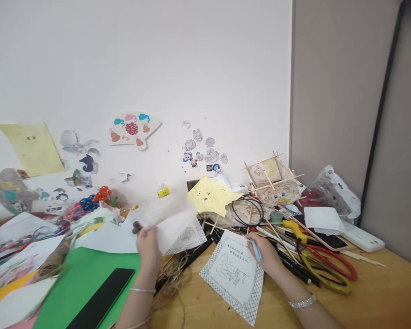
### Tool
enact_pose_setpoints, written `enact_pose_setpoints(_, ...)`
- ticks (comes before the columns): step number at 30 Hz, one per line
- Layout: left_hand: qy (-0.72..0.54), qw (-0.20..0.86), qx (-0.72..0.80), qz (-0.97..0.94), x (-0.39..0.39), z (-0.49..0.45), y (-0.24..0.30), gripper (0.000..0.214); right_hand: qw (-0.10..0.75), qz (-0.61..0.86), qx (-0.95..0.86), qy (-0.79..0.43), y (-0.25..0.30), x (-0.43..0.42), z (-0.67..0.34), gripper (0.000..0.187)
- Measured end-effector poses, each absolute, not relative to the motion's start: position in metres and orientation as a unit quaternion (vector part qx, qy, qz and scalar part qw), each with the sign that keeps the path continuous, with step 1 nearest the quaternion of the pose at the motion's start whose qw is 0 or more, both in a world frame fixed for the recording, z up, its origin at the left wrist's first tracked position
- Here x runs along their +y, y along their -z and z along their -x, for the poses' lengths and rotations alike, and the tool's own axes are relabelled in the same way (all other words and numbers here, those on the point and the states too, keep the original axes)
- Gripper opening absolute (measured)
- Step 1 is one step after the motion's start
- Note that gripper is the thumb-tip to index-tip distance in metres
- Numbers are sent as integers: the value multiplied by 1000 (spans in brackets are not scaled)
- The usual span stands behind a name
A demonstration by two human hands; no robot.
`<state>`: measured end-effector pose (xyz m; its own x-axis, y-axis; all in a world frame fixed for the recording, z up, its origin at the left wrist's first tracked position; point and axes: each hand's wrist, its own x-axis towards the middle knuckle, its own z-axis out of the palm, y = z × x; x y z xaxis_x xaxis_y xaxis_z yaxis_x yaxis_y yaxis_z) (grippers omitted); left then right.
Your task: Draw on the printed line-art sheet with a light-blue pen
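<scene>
My left hand (148, 246) is closed on the edge of a thin, see-through white sheet (174, 221), which is raised and blurred at its far end. My right hand (265, 253) is closed round a light blue pen (255, 250). Its fingers are at the upper right corner of a line drawing on white paper (232, 276), with a patterned border and handwritten characters at the top. Behind the thin sheet lies another bordered drawing (189, 236), partly covered.
Green paper (89, 260) with a black flat box (102, 299) lies left, beside a twine roll (56, 253). Scissors with red handles (335, 265), markers and sticks crowd the right. A stick frame (274, 180) stands against the wall; cut-outs (210, 155) hang on it.
</scene>
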<state>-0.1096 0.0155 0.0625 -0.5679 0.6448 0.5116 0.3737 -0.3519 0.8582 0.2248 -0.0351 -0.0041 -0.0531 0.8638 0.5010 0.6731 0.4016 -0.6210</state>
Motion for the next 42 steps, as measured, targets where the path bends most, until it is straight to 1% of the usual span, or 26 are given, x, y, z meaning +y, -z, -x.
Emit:
enact_pose_setpoints(3, -725, 1, 567, -390, 10, 129, -63, 28, 437, 533, -716, -112, 3, -36, -224, 22)
enact_pose_setpoints(5, -707, -60, 551, -439, 5, 132, -64, 28, 436, 532, -718, -110, 2, -37, -224, 22)
enact_pose_setpoints(7, -618, -131, 531, -564, 3, 129, -65, 32, 432, 533, -720, -105, 2, -37, -224, 23)
enact_pose_setpoints(8, -544, -148, 527, -636, 2, 126, -65, 34, 429, 533, -722, -102, 1, -38, -224, 23)
enact_pose_setpoints(9, -457, -146, 529, -700, 3, 123, -65, 35, 424, 534, -724, -100, 1, -38, -224, 23)
enact_pose_setpoints(10, -365, -122, 537, -750, 4, 121, -65, 34, 419, 536, -726, -99, 1, -38, -223, 23)
enact_pose_setpoints(12, -203, -51, 561, -801, 5, 118, -64, 33, 407, 541, -729, -100, 0, -39, -223, 23)
enact_pose_setpoints(13, -151, -17, 571, -807, 6, 119, -64, 33, 403, 544, -729, -101, 0, -39, -223, 23)
enact_pose_setpoints(14, -126, 10, 580, -805, 6, 121, -64, 33, 399, 546, -730, -101, -1, -39, -223, 22)
enact_pose_setpoints(17, -129, 79, 592, -791, 2, 134, -67, 31, 395, 547, -731, -99, -1, -40, -221, 22)
enact_pose_setpoints(20, -141, 86, 599, -783, -5, 140, -75, 24, 399, 544, -730, -107, -2, -40, -221, 21)
enact_pose_setpoints(22, -152, 91, 569, -803, -12, 130, -80, 22, 411, 541, -724, -117, -2, -39, -221, 21)
enact_pose_setpoints(23, -157, 110, 543, -818, -16, 120, -80, 22, 422, 536, -721, -123, -2, -39, -221, 21)
enact_pose_setpoints(25, -186, 145, 498, -835, -22, 93, -75, 29, 451, 506, -719, -152, -4, -38, -220, 18)
enact_pose_setpoints(28, -275, 153, 448, -837, -29, 46, -53, 45, 480, 445, -715, -244, -11, -44, -217, 13)
enact_pose_setpoints(30, -304, 217, 434, -820, -30, 21, -35, 53, 472, 434, -702, -309, -17, -50, -214, 10)
enact_pose_setpoints(33, -352, 367, 425, -749, -31, 2, -17, 56, 470, 436, -677, -362, -23, -57, -211, 10)
enact_pose_setpoints(35, -385, 446, 425, -688, -31, -1, -16, 54, 488, 444, -653, -372, -21, -56, -212, 11)
enact_pose_setpoints(38, -357, 525, 421, -647, -31, 3, -22, 47, 522, 469, -625, -342, -10, -45, -217, 11)
enact_pose_setpoints(40, -316, 508, 454, -660, -30, 6, -27, 40, 545, 474, -624, -298, -2, -36, -220, 10)
enact_pose_setpoints(42, -279, 454, 491, -689, -28, 10, -30, 32, 557, 477, -624, -271, 4, -29, -223, 12)
